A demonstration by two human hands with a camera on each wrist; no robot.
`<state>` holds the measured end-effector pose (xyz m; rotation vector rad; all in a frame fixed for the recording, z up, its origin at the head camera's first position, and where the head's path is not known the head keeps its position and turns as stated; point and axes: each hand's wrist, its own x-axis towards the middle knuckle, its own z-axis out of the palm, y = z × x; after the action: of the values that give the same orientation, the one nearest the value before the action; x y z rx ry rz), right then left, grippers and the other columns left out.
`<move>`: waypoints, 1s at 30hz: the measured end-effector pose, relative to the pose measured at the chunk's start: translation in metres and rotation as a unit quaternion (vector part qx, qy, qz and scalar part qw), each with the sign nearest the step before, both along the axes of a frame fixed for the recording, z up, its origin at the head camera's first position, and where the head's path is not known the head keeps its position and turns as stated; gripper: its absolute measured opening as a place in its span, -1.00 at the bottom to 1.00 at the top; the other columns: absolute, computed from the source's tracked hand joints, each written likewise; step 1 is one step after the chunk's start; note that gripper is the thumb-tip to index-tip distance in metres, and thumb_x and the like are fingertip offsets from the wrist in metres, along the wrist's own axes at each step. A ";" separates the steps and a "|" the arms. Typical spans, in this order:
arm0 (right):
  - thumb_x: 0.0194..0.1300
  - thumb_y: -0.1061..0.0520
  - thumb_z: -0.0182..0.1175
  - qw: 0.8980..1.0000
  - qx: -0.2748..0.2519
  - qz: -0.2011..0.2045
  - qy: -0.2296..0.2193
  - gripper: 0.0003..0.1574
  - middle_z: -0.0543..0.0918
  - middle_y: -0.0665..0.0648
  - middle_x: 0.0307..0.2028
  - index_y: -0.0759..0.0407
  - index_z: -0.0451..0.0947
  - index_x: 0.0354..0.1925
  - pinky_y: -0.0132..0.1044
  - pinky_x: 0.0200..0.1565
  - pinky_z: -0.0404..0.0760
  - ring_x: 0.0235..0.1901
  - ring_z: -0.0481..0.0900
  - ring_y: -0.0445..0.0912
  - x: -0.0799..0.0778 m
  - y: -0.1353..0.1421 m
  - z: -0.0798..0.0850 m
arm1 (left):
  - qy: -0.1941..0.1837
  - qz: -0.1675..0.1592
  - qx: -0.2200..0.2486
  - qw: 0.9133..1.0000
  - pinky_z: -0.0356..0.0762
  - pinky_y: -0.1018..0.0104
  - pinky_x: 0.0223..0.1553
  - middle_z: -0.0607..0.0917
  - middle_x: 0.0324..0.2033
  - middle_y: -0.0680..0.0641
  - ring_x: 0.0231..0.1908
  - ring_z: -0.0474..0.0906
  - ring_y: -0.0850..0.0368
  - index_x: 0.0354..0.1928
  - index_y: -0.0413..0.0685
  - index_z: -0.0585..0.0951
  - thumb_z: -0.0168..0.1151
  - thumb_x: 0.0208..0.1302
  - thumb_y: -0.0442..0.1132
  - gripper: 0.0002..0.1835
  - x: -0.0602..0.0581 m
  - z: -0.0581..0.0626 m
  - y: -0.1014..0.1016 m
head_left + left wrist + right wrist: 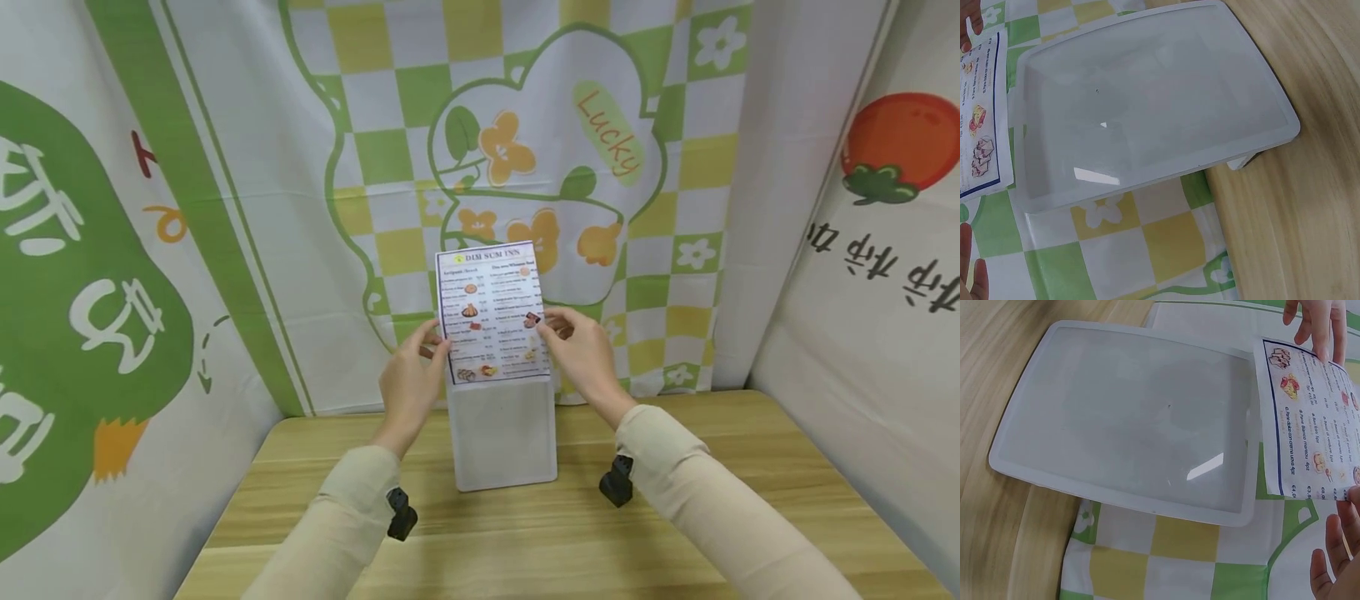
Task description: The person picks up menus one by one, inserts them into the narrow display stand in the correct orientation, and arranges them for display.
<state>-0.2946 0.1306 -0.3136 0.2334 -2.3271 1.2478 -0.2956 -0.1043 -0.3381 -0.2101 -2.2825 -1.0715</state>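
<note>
We see a white Dim Sum Inn menu sheet [491,321], blue-bordered with food pictures, pinched at nine o'clock by the left hand [409,382] and at three by the right hand [587,353]. At its six o'clock, a glossy white-framed board [502,437] stands on the desk [322,467].

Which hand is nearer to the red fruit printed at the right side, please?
The right hand: it holds the right edge of the menu, below and left of the red fruit. The left hand holds the left edge, farther away.
</note>
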 end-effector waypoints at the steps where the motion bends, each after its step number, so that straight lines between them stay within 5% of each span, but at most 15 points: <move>1: 0.36 0.11 0.28 1.000 0.000 -0.001 0.001 -0.66 0.73 0.12 -0.22 0.20 0.63 0.06 -0.16 -0.21 0.58 -0.25 0.61 -0.03 -0.002 -0.001 0.001 | 0.000 0.001 0.002 1.000 0.44 0.23 -0.43 0.74 -0.16 0.02 -0.28 0.63 0.09 0.25 0.02 0.55 0.24 0.40 -0.09 -0.58 -0.001 0.001 0.000; 17: 0.39 0.08 0.24 1.000 0.006 -0.018 0.014 -0.64 0.72 0.11 -0.19 0.15 0.61 0.11 -0.18 -0.26 0.56 -0.23 0.60 -0.03 -0.021 -0.002 0.014 | 0.011 0.014 0.003 1.000 0.45 0.21 -0.42 0.74 -0.14 0.01 -0.28 0.64 0.07 0.30 0.08 0.51 0.24 0.40 -0.12 -0.55 -0.021 0.012 0.006; 30: 0.40 0.08 0.23 0.999 0.014 -0.030 0.020 -0.65 0.72 0.12 -0.20 0.14 0.62 0.10 -0.20 -0.37 0.53 -0.28 0.59 -0.03 -0.029 -0.003 0.011 | 0.009 0.022 -0.002 1.000 0.41 0.25 -0.51 0.75 -0.14 0.04 -0.32 0.62 0.08 0.31 0.12 0.50 0.24 0.40 -0.12 -0.55 -0.028 0.009 0.007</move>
<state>-0.3236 0.1273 -0.3024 0.1943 -2.3024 1.1723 -0.3233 -0.0971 -0.3294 -0.1699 -2.2625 -1.0376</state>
